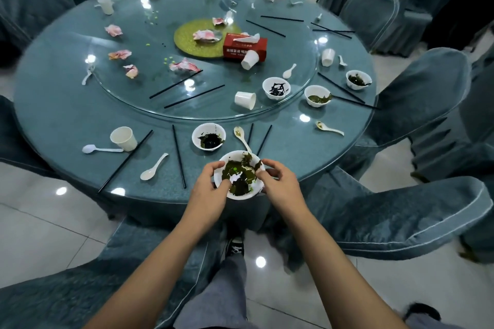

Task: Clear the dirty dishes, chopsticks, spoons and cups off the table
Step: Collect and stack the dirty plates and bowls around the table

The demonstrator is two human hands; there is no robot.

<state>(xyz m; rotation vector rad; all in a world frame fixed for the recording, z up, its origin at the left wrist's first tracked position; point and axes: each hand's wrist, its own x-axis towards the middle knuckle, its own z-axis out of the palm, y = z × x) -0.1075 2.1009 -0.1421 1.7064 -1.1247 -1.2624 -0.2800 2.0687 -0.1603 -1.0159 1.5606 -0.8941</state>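
We hold dirty bowl (236,154) with green leftovers at near edge of table (66,115), straight ahead of us; lifted or resting, we cannot tell. Our left hand (211,184) curls round left rim, thumb dipping inside; right hand (278,181) pinches right rim. Just beyond, slightly left, stands second bowl (197,132), so we judge left hand nearer. Between them lies spoon (242,137), long axis running away from us, handle end near held rim. Further left, chopsticks (178,155) point away too

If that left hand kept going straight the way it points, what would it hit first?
The left hand grips the bowl; past it, probably the dirty spoon lying just beyond, though depth is uncertain.
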